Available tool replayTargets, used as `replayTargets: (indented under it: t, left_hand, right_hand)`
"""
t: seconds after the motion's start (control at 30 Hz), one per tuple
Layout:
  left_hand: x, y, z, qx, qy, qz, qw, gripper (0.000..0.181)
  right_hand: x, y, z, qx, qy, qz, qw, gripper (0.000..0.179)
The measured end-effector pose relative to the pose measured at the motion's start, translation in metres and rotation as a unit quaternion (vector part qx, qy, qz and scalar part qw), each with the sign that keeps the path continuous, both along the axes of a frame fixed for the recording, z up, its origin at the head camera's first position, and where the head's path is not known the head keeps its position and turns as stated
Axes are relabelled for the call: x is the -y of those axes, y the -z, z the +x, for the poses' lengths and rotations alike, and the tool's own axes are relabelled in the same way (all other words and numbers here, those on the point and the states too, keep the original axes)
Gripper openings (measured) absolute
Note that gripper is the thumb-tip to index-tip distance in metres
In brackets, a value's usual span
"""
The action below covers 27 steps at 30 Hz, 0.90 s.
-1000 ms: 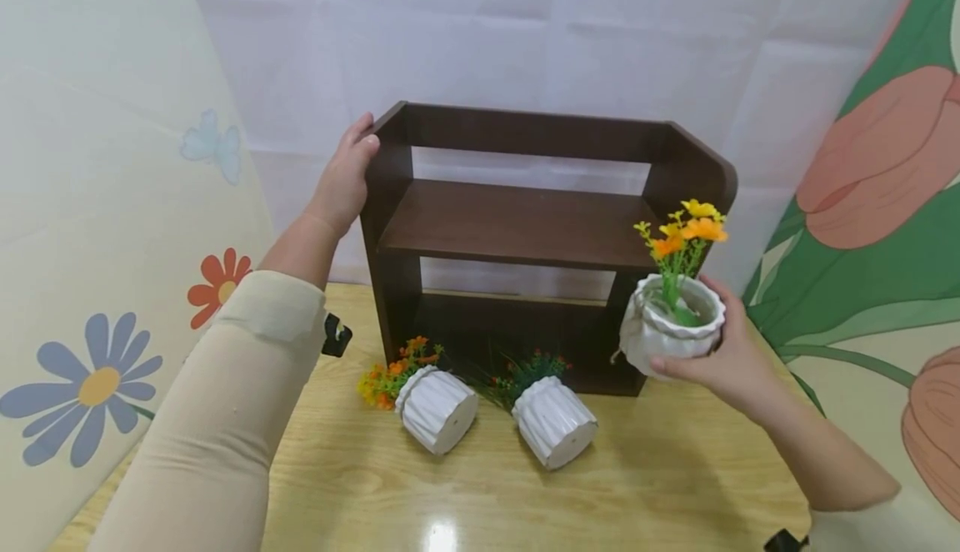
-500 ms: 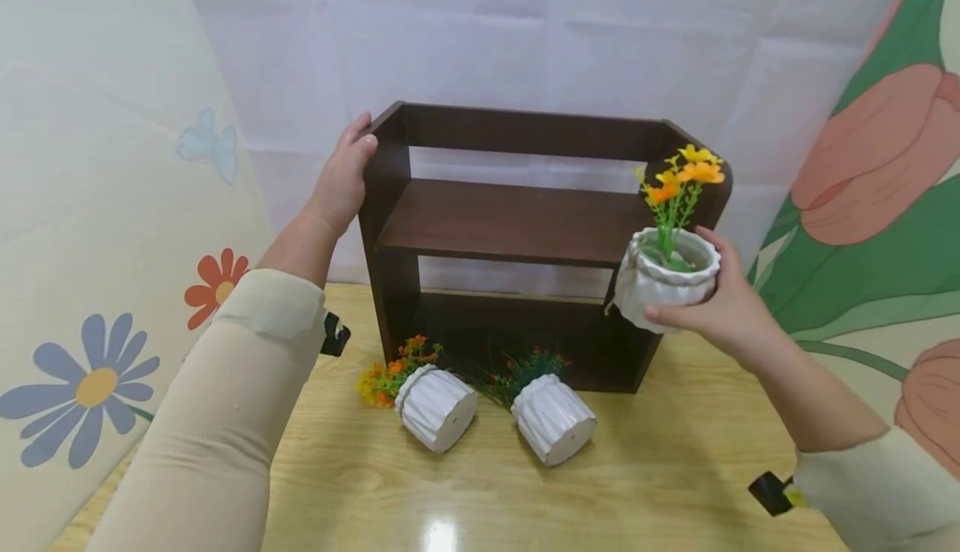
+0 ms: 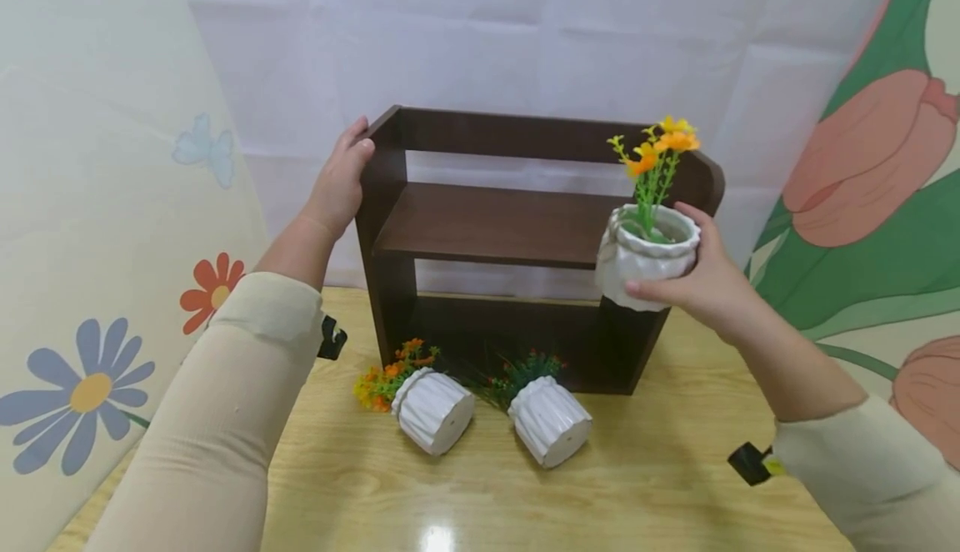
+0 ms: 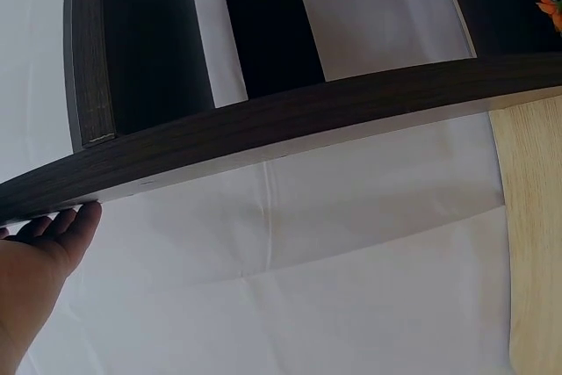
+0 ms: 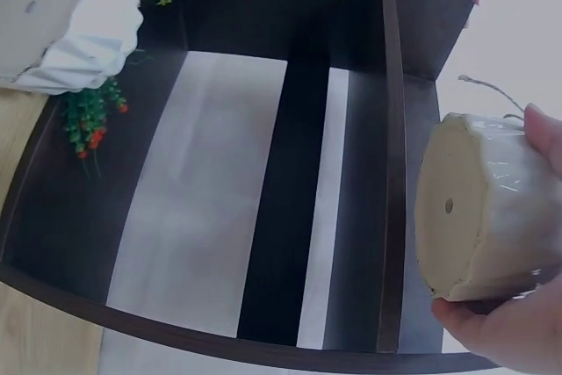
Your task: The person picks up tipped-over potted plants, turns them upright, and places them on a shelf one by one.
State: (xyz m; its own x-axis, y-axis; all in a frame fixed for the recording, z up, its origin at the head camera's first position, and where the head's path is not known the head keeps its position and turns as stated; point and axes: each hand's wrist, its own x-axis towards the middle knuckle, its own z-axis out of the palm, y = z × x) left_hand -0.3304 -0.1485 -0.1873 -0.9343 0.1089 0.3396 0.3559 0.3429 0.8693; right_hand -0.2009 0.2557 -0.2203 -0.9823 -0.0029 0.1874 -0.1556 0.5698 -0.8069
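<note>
My right hand (image 3: 708,281) grips a white ribbed flower pot (image 3: 647,264) with yellow and orange flowers (image 3: 660,152), thumb on its near side. The pot is upright, in the air before the right end of a dark brown two-tier shelf (image 3: 502,223). Its round base (image 5: 448,204) shows in the right wrist view. My left hand (image 3: 341,181) rests at the upper outside of the shelf's left side panel; in the left wrist view its fingertips (image 4: 85,217) touch the panel's outer face.
Two more white pots lie tipped over before the shelf: one with orange and yellow flowers (image 3: 433,410), one with small red flowers (image 3: 550,421). All stand on a wood-grain table (image 3: 360,485). A white cloth (image 3: 480,27) hangs behind, with flower-printed panels (image 3: 855,177) at the sides.
My right hand has raised the held pot from beside the shelf's lower right to the height of the middle board, and slightly left. The left hand stays on the side panel.
</note>
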Motion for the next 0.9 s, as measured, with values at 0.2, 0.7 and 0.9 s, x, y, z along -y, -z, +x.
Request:
replayTargets:
  t: [0.2, 0.7, 0.9]
  left_hand:
    - [0.0, 0.001, 0.0, -0.002, 0.001, 0.003, 1.0, 0.059]
    - [0.001, 0.001, 0.002, -0.004, -0.008, -0.003, 1.0, 0.059]
    - [0.002, 0.0, 0.001, -0.004, -0.006, -0.001, 1.0, 0.059]
  right_hand:
    - [0.003, -0.007, -0.012, 0.003, 0.004, -0.023, 0.9997, 0.119]
    - [0.016, -0.014, -0.041, -0.009, 0.036, -0.043, 0.9984, 0.119]
    - [0.019, -0.014, -0.057, -0.009, 0.053, -0.064, 0.9965, 0.119]
